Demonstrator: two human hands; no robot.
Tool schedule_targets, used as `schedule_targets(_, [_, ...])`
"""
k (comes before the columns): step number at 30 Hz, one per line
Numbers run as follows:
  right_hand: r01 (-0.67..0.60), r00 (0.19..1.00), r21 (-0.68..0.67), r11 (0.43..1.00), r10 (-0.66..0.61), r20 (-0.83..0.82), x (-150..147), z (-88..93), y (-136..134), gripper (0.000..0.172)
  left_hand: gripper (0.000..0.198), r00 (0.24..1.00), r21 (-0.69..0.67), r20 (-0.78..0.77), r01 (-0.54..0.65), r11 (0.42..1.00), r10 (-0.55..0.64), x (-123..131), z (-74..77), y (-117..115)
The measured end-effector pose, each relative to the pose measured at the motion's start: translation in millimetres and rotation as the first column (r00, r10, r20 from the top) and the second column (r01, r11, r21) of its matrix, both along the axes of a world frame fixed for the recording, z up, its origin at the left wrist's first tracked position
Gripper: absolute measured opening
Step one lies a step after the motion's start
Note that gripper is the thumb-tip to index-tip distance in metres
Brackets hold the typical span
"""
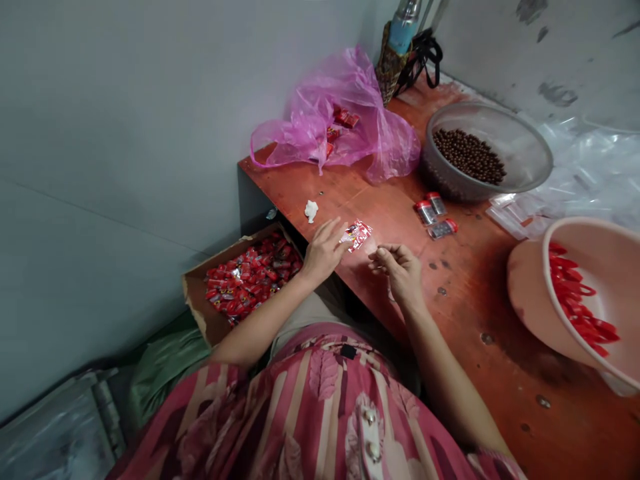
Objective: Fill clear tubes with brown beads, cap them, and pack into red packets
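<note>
My left hand [324, 250] reaches over the edge of a red-brown wooden table [480, 380], its fingertips on a small red and silver foil packet [356, 235]. My right hand [397, 270] is just to the right, its fingers curled into a pinch a little apart from the packet. Whatever the pinch may hold is too small to tell. Below the left forearm, a cardboard box [193, 293] sits beside the table, filled with red foil packets [250, 277].
A steel bowl [530, 153] holds brown balls [469, 155], and a pink basin [547, 267] holds red strips [575, 293]. On the table are three capped vials [437, 227], a tissue [311, 211] and a pink plastic bag [380, 133]. A wall [150, 133] rises left.
</note>
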State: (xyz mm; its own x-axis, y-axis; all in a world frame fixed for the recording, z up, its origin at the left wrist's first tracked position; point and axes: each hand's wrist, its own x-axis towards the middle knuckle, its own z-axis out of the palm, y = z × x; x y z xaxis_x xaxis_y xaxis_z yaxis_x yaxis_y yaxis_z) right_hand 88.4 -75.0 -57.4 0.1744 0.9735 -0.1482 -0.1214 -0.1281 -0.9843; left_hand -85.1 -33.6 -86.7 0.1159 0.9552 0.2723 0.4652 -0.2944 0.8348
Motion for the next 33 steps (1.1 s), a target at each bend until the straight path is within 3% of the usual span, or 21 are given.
schedule_targets(2, [-0.024, 1.0, -0.009, 1.0, 0.024, 0.014, -0.5, -0.5, 0.2, 0.027, 0.035, 0.953, 0.063, -0.302, 0.049, 0.997, -0.028, 8.3, -4.2, 16.9])
schedule_targets(5, [-0.055, 0.998, -0.029, 0.998, 0.056, 0.034, 0.1, -3.2, 2.1, 0.026, 0.028, 0.88, 0.078, -0.474, 0.059, 0.995, -0.015, 16.0, -11.1, 28.6])
schedule_targets(11, [-0.024, 0.995, -0.037, 0.999, 0.028, 0.092, 1.2, -11.7, 18.6, 0.027, 0.024, 0.905, 0.16, -0.421, 0.013, 0.987, 0.057, 18.6, -18.5, 25.2])
schedule_targets(17, [0.005, 0.999, -0.065, 0.998, -0.008, -0.035, -9.9, -20.5, 45.4, 0.045, 0.027, 0.899, 0.212, -0.428, 0.002, 0.977, 0.09, 22.9, -15.9, 20.5])
schedule_targets(22, [0.1, 0.968, 0.015, 0.995, -0.101, 0.228, -4.6, -25.8, 52.0, 0.042, 0.029, 0.855, 0.191, -0.506, -0.015, 0.981, 0.112, 24.1, -15.1, 20.5])
schedule_targets(24, [0.102, 0.96, 0.024, 0.994, -0.105, 0.26, 0.4, -25.2, 48.7, 0.038, 0.028, 0.848, 0.18, -0.522, 0.006, 0.984, 0.091, 23.5, -14.5, 20.9])
schedule_targets(33, [0.063, 0.994, 0.048, 0.997, -0.067, 0.086, -13.9, -17.3, 43.2, 0.04, 0.028, 0.928, 0.223, -0.351, -0.048, 0.974, 0.127, 25.4, -3.2, 14.3])
